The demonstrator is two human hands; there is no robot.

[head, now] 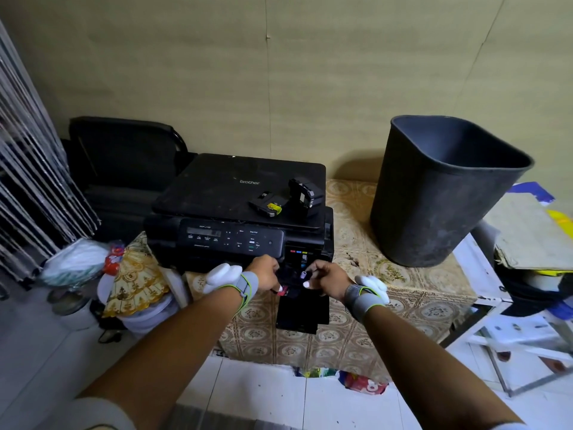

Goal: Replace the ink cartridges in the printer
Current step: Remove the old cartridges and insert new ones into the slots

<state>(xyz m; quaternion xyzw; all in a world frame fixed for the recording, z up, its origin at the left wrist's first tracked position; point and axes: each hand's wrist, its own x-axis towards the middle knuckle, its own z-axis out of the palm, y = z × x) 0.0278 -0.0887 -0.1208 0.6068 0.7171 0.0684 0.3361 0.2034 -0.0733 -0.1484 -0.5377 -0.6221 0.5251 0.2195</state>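
Pinching a cartridge (283,289) with my left hand (266,273) at the printer (223,212) front, my right hand (324,279) curls round another small dark piece (304,275) beside it

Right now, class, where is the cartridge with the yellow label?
In the head view, the cartridge with the yellow label lies on the printer lid, right of centre, just left of a black cartridge standing beside it.

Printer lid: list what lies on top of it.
On the black printer's flat lid lie two black ink cartridges: one with a yellow label, one taller. Their undersides are hidden.
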